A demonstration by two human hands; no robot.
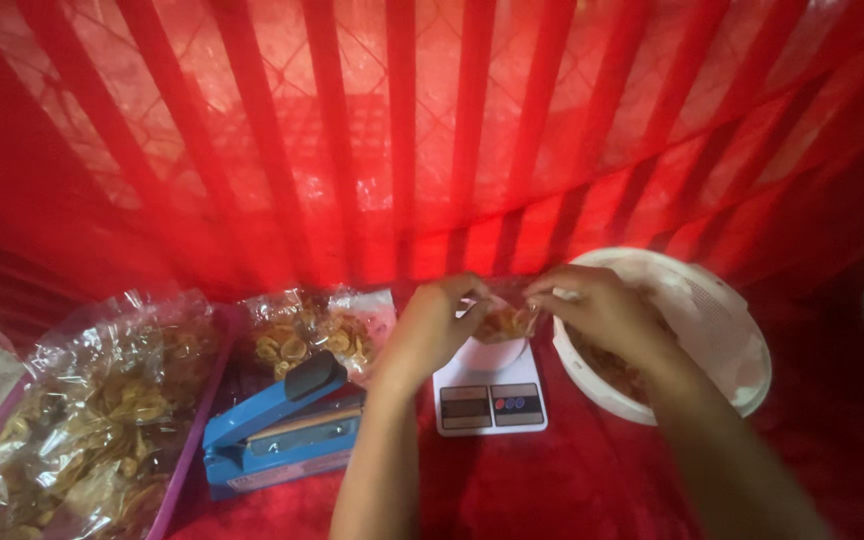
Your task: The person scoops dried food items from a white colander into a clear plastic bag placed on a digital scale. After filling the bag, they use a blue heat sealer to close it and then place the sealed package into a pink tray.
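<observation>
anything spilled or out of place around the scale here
Nothing stands out. Both hands, left hand and right hand, hold a small clear bag of chips over the white scale. No loose chips show on the red cloth. The blue sealer sits slightly angled beside it.

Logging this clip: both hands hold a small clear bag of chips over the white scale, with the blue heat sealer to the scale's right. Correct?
Not quite. The head view shows the sealer to the left of the scale; the white bowl is on its right. Both the left hand and right hand do hold the bag over the scale.
</observation>
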